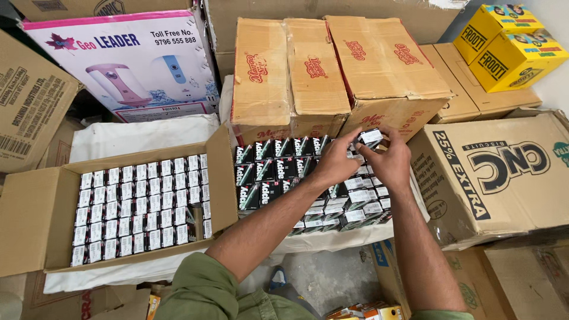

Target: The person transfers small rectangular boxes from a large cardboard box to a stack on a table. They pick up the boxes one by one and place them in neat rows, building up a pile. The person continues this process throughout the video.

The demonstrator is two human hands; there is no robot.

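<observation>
Both hands meet at the far right corner of the block of small black-and-white printed cardboard packets (308, 184), which are stacked on white cloth (136, 135). The left hand (335, 161) and right hand (388, 163) share one grip, closed on a single small black-and-white cardboard packet (371, 137). It is raised just above the stack, its long axis roughly level, running left to right. An open brown corrugated carton (35, 219) of similar white-faced packets lies well apart to the left, nearer the left hand.

White cloth (136, 137) carries open carton (29, 225) and stacked small boxes (267, 172).
</observation>
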